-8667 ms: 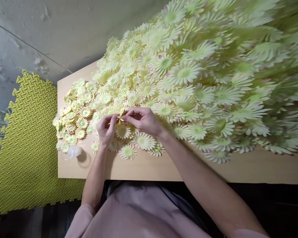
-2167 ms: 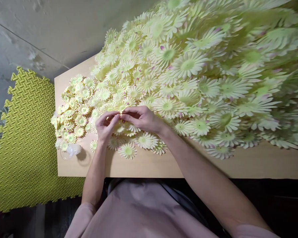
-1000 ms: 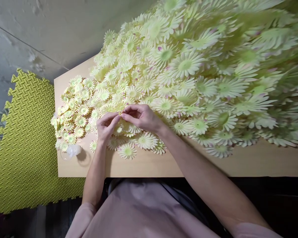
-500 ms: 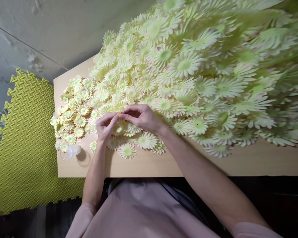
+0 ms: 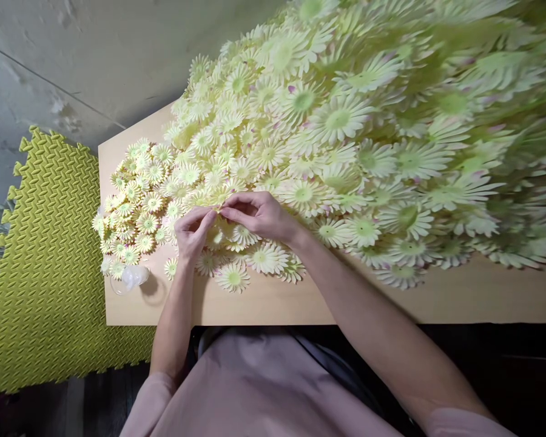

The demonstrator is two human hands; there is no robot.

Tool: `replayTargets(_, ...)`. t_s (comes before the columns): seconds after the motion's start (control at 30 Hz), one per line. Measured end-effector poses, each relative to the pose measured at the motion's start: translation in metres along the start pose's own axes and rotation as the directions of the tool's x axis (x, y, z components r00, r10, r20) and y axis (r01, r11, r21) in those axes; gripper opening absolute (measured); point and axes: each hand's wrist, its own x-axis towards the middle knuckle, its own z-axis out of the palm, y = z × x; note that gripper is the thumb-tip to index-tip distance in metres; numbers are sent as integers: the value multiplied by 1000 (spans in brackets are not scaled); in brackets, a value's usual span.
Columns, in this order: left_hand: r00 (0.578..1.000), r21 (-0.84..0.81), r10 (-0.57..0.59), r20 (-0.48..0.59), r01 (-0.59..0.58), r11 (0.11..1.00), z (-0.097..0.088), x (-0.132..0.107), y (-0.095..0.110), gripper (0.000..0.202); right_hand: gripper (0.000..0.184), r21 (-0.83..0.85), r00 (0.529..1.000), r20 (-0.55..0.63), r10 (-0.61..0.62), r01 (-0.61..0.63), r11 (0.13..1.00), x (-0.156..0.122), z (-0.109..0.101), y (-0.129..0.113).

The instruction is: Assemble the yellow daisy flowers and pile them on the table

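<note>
My left hand point(image 5: 192, 232) and my right hand point(image 5: 266, 215) meet fingertip to fingertip over the near side of a heap of pale yellow-green artificial flowers point(image 5: 303, 193). Thumb and forefinger are pinched together on each hand. What lies between the fingertips is too small and too hidden to name; a pale yellow bit shows there against the petals. Under and around my hands lie loose flower heads with green centres, one of them a flower head point(image 5: 233, 277) on the bare wood just in front.
A wooden table point(image 5: 264, 309) carries the flowers, heaped high toward the right. Smaller flower heads point(image 5: 130, 209) cluster at its left end. A small clear plastic cup point(image 5: 134, 277) stands near the left edge. Beyond that edge is a yellow foam mat point(image 5: 50, 261); a grey wall point(image 5: 118, 54) rises behind.
My left hand has shifted very slightly to the left, opening a tiny gap between the fingertips. Otherwise the flowers and cup stay where they were.
</note>
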Motion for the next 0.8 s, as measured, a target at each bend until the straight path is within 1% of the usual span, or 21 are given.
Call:
replayTargets(0.07, 998, -3, -34, -46, 34, 999, 1, 0, -1, 12, 22, 18, 1000, 4, 5, -5, 1000, 0, 0, 0)
replayTargets(0.17, 983, -9, -95, -158, 95, 995, 2, 0, -4, 17, 21, 53, 1000, -4, -1, 1, 999, 0, 1, -1)
replayTargets(0.27, 968, -38, -112, -223, 107, 994, 2, 1, -7, 19, 18, 90, 998, -47, -30, 34, 995, 1, -1, -2)
replayTargets(0.33, 960, -95, -117, -255, 95, 991, 0, 3, -10, 17, 17, 104, 991, -124, -55, 68, 992, 3, -4, -1)
replayTargets(0.4, 948, -170, -133, -288, 86, 982, -2, 4, -14, 15, 17, 115, 965, -247, -83, 114, 987, 4, -8, 2)
replayTargets(0.5, 934, -223, -163, -318, 93, 970, -6, 6, -18, 16, 27, 128, 901, -418, -113, 182, 975, 5, -12, 5)
replayTargets(0.53, 933, -212, -160, -323, 94, 973, -6, 5, -19, 17, 32, 122, 884, -450, -127, 201, 972, 5, -12, 5)
replayTargets(0.57, 935, -191, -150, -322, 90, 977, -6, 5, -19, 18, 37, 108, 876, -460, -143, 215, 971, 4, -12, 4)
replayTargets(0.63, 946, -141, -115, -304, 75, 987, -4, 4, -16, 18, 44, 59, 888, -417, -196, 241, 969, 2, -9, 1)
replayTargets(0.67, 953, -120, -99, -288, 67, 991, -2, 3, -13, 17, 44, 30, 904, -366, -220, 248, 968, 1, -7, -1)
replayTargets(0.73, 969, -89, -72, -237, 52, 995, 1, 1, -7, 14, 35, -19, 946, -227, -233, 235, 972, -1, -2, -4)
replayTargets(0.8, 986, -75, -44, -160, 32, 997, 4, -1, -2, 12, 22, -55, 973, -119, -200, 195, 979, -1, 3, -4)
